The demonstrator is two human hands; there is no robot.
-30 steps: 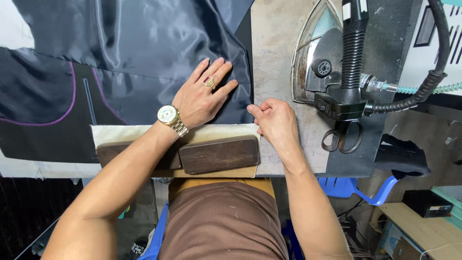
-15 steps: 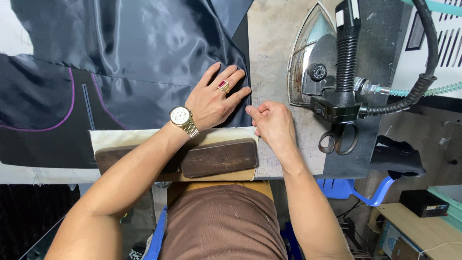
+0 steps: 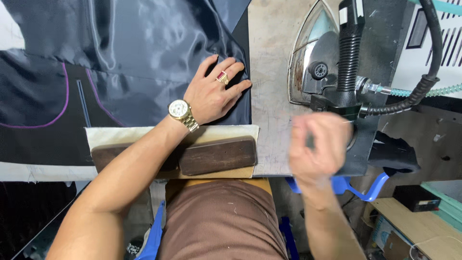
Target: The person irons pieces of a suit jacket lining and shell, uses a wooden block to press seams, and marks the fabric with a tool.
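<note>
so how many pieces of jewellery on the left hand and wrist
2: a gold ring with a red stone on a finger of the left hand, which lies flat on the dark shiny fabric, and a gold wristwatch on that wrist. The underside is hidden.

The left hand (image 3: 211, 94) is lying flat on the fabric (image 3: 134, 53) spread across the table's (image 3: 272, 62) left part. A wooden block (image 3: 216, 156) is sitting just in front of it. The iron (image 3: 320, 62) is standing to the right, with the right hand (image 3: 317, 147) hovering before it.
</note>
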